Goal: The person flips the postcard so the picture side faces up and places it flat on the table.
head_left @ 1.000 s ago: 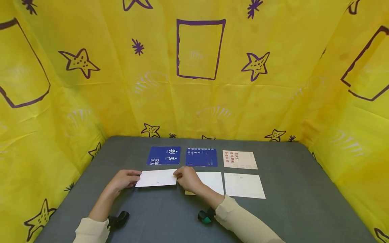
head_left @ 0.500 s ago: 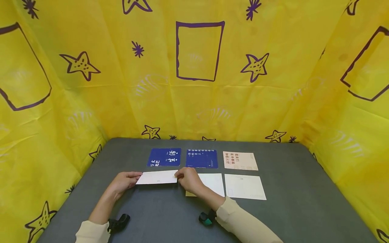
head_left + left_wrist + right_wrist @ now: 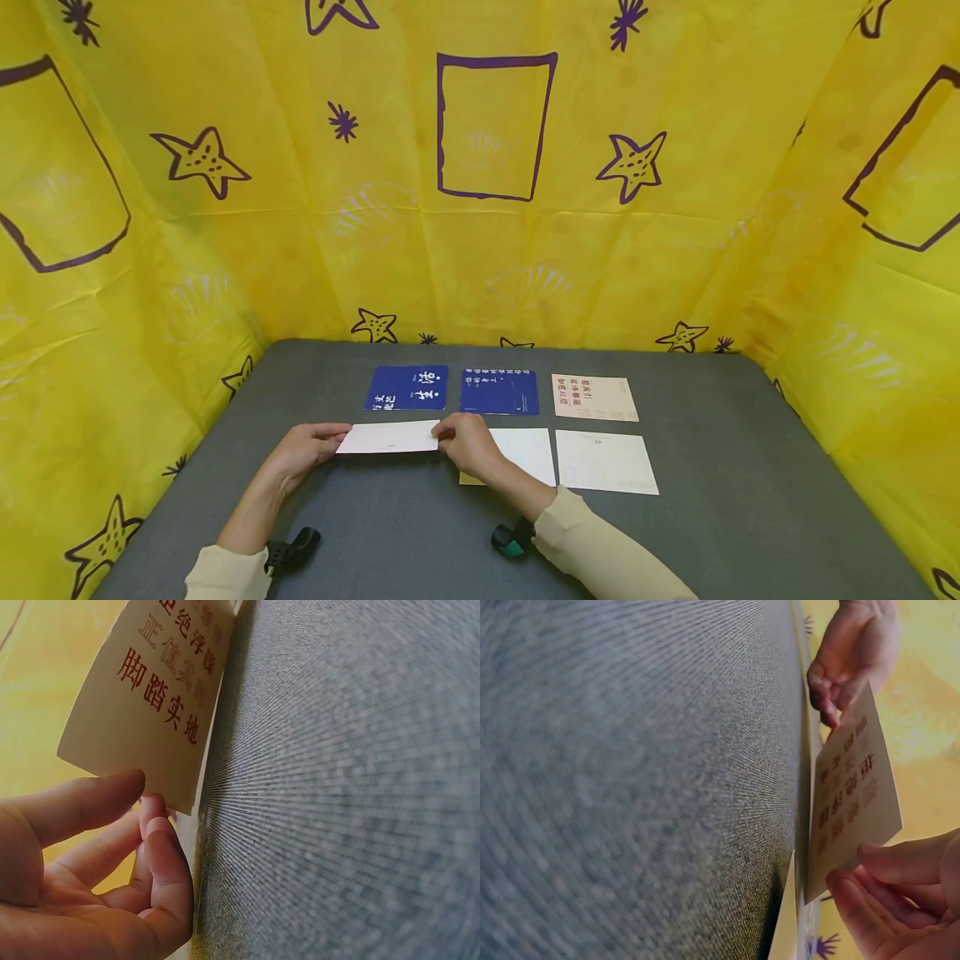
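A postcard [image 3: 387, 437] is held by both hands at its two short sides, tilted, with its near edge lifted off the dark table. Its upper face is mostly white; red characters cover the underside, seen in the left wrist view on the same card [image 3: 161, 697]. The left hand [image 3: 302, 452] pinches the left end between thumb and fingers. At the right end, the right hand [image 3: 468, 444] does likewise, as the right wrist view of that hand [image 3: 907, 892] shows. Beneath the right wrist lies a second pale card [image 3: 528, 450], partly hidden.
A white card [image 3: 607, 462] lies at the right of the near row. Behind are two blue cards with white characters, the left one [image 3: 407, 389] and the middle one [image 3: 501, 393], plus a cream card [image 3: 594, 397] with red print. A yellow patterned cloth [image 3: 480, 250] surrounds the table [image 3: 405, 533].
The held postcard has tilted a little more, its near edge rising so that its upper face looks narrower. Both hands keep their hold with hardly any movement. The head view has shifted slightly.
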Motion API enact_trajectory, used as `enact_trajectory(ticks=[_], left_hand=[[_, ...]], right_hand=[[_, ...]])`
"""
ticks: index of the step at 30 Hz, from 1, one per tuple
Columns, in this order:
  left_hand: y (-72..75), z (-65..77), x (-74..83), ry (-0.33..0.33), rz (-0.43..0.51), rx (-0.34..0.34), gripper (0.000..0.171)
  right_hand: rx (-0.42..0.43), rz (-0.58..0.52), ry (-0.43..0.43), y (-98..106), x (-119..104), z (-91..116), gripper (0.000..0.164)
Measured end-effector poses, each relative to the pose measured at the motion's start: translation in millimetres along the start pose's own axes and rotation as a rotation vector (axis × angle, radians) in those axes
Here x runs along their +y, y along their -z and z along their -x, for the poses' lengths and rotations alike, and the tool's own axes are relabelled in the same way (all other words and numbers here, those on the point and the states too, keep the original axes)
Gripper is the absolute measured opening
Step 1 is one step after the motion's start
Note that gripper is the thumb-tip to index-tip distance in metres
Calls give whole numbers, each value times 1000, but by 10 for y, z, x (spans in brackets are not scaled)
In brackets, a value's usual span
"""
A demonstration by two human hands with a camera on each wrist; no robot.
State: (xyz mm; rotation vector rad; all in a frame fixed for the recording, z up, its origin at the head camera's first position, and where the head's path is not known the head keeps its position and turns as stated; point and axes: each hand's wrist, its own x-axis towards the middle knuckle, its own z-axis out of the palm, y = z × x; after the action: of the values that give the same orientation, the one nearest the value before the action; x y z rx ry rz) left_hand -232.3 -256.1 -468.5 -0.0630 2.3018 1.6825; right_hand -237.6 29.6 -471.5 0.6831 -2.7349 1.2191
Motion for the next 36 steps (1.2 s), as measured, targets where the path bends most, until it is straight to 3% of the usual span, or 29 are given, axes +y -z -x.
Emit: enact_trajectory(ticks=[14,23,36], left_hand=[[-4,33,39,-13,-44,38,40],[-62,50,96,-5,-201,167,42],[-128,73,178,-65,-215,292,44]], right_hand=[[7,-21,24,32,-2,-3,8],[4,-116,-30,65,-6,-20,9],[38,-233,-73,146,-31,-37,9]])
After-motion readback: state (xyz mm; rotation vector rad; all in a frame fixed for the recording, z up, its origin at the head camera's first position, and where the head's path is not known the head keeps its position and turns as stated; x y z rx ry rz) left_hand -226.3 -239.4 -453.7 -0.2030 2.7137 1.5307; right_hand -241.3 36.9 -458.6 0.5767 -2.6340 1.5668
